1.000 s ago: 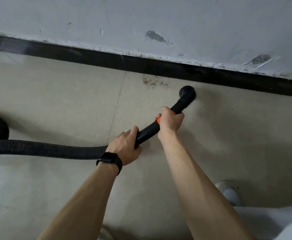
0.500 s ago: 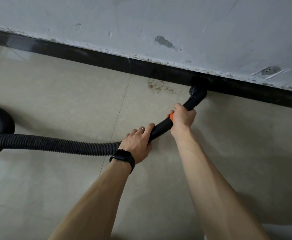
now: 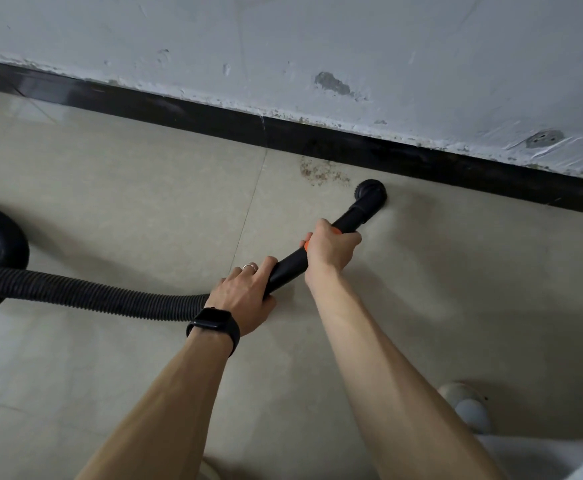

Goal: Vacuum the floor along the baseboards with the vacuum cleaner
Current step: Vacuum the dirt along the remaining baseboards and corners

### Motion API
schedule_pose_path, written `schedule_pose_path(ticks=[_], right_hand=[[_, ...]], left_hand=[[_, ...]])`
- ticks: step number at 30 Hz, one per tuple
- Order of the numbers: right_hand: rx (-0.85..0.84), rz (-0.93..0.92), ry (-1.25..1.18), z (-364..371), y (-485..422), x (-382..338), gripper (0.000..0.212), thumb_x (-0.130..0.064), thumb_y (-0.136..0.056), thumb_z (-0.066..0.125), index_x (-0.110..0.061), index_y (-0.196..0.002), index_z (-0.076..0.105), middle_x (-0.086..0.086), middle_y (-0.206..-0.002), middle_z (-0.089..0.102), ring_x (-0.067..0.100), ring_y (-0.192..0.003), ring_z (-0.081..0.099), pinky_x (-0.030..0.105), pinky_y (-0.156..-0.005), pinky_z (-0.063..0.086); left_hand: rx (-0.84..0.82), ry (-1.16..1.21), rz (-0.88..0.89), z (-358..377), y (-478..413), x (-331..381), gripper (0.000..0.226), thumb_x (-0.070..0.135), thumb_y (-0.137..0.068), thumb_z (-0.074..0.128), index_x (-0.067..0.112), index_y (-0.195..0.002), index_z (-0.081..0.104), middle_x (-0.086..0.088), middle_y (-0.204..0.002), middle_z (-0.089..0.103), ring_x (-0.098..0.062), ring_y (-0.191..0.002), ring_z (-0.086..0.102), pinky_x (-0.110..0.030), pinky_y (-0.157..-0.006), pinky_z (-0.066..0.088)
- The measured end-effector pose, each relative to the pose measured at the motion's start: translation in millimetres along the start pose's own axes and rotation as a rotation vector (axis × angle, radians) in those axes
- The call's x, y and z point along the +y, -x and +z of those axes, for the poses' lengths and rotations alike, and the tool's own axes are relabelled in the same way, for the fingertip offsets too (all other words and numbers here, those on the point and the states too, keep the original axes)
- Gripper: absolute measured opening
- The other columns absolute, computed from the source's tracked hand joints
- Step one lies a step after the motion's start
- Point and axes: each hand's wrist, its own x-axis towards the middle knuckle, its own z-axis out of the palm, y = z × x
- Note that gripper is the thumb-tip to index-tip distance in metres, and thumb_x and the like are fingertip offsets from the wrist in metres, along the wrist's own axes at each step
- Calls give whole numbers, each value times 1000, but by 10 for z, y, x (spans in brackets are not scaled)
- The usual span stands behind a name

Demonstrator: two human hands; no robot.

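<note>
Both hands clamp the vacuum's wand [image 3: 288, 270], its nozzle [image 3: 370, 195] down near the baseboard [image 3: 213, 114].
Left hand [image 3: 245, 299] curls round the wand's rear end, where the ribbed hose [image 3: 92, 296] joins; right hand [image 3: 329, 251] grips further forward, over an orange collar, and is the nearer to the nozzle; the wand's long axis runs from lower left up to the right, away from the hands toward the wall; the round nozzle sits just short of the black baseboard, a brown speckled patch [image 3: 321, 173] just to its left; reaching that patch likely calls for a short leftward push along the joint; the vacuum's body is out of view, the hose running off the left edge; whether the nozzle's mouth lies flat on the floor [image 3: 144, 188] cannot be told.
</note>
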Motion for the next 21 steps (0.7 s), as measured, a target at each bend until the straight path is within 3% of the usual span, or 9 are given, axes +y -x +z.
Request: schedule_pose_path(ticks=[6, 21], right_hand=[[-50, -8, -16, 24, 171, 243, 37, -5, -97, 52, -9, -132, 39, 4, -83, 58, 8, -46, 55, 26, -53, 54], [-106, -46, 44, 112, -84, 3, 33, -4, -94, 54, -9, -124, 43, 6, -80, 57, 14, -46, 52, 29, -52, 54]], left_hand=[[-13, -34, -21, 36, 206, -212, 46, 28, -88, 53, 23, -131, 36, -2, -107, 56, -28, -98, 54, -39, -78, 47], [4, -21, -60, 92, -85, -24, 45, 24, -90, 51, 21, -130, 32, -5, -113, 53, -30, -100, 51, -41, -77, 44]])
